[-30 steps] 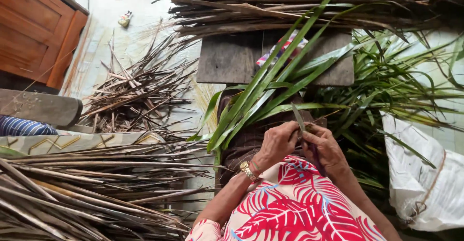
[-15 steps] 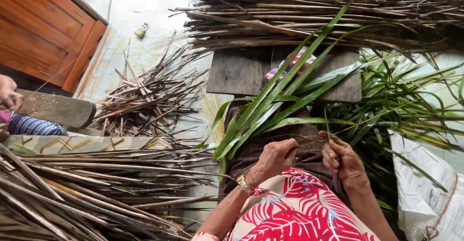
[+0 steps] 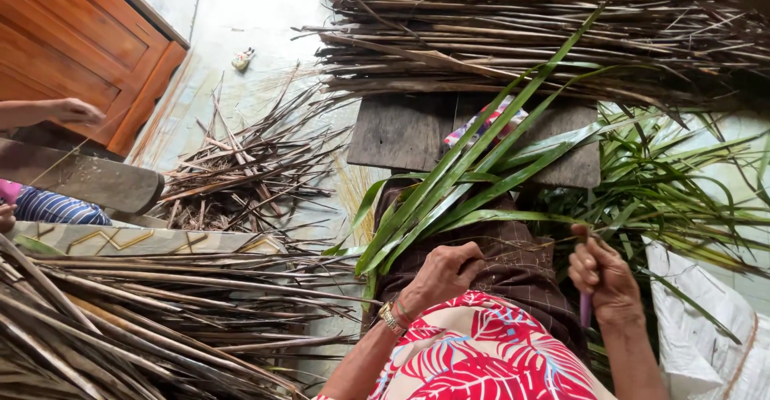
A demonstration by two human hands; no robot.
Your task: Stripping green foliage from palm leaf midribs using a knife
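- At the far left, another person's hand [image 3: 72, 111] reaches in above a grey wooden plank [image 3: 80, 179], beside a wooden door [image 3: 72, 47]; a striped blue cloth [image 3: 60, 208] shows just below the plank.
- Dry brown leaf stalks [image 3: 160, 320] lie bundled across the lower left, and a loose heap of dark dry strips [image 3: 249, 167] sits on the pale floor behind them.
- The left hand [image 3: 439, 276], with a gold wristwatch [image 3: 391, 318] on its wrist, is curled closed over the base of the green palm leaves [image 3: 457, 183], pressing them onto the brown checked cloth [image 3: 513, 268] over the lap.
- The green palm leaves fan up and to the right from that hand, crossing a dark wooden board [image 3: 401, 131].
- A long stack of dry stalks [image 3: 545, 31] runs across the top, behind the board.
- The right hand [image 3: 603, 276] is closed in a fist around a purple-handled tool [image 3: 585, 310], held apart from the left hand, with a thin leaf strip near its fingers.
- More green leaves [image 3: 682, 183] are piled at the right, above a white sack [image 3: 706, 344].
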